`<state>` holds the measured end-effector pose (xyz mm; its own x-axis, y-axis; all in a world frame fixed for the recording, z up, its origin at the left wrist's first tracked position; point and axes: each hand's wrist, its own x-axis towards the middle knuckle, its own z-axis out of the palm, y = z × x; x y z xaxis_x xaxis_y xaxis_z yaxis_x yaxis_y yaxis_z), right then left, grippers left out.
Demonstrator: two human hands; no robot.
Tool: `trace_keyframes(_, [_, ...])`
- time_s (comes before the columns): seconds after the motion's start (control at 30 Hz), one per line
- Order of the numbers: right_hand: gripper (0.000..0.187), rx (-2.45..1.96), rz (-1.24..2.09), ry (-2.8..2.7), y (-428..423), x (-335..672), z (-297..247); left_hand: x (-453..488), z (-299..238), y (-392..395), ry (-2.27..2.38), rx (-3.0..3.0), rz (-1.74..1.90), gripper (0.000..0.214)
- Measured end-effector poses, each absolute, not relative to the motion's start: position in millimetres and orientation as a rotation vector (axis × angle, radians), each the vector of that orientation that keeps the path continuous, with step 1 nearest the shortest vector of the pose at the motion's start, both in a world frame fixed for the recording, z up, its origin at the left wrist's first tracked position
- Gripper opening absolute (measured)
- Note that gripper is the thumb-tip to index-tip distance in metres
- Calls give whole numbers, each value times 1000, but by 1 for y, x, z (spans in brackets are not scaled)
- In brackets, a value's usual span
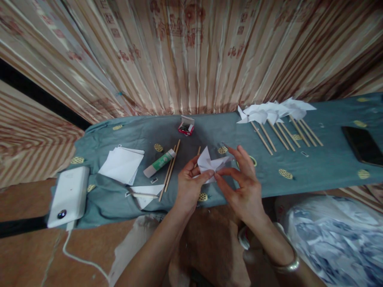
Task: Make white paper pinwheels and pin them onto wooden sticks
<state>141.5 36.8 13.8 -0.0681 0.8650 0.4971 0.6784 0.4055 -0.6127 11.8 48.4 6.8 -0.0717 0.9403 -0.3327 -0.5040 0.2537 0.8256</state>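
A white paper pinwheel [206,161] with folded blades is held above the cloth-covered table. My left hand [190,181] grips it from the left, with the thumb pressed on its centre. My right hand [243,183] has thumb and index finger pinched at the pinwheel's centre, the other fingers raised. Any small thing between those fingertips is hidden. The tip of a wooden stick [199,150] shows just behind the pinwheel; whether it is attached I cannot tell. Beyond the hands stands an opened small red box [186,126] with dark little pieces inside.
A stack of white paper [122,165], a glue stick [160,162], wooden sticks [170,171] and a folded paper piece [146,195] lie left. Several pinwheels on sticks [269,111] lie at back right, near a black phone [363,144]. A white power bank [69,195] sits at the left edge.
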Motion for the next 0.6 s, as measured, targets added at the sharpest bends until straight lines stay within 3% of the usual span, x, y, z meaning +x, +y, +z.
trace_keyframes(0.6, [10,-1358,251,-1706,42,159,15,-2,4,56,1126,564,1386,55])
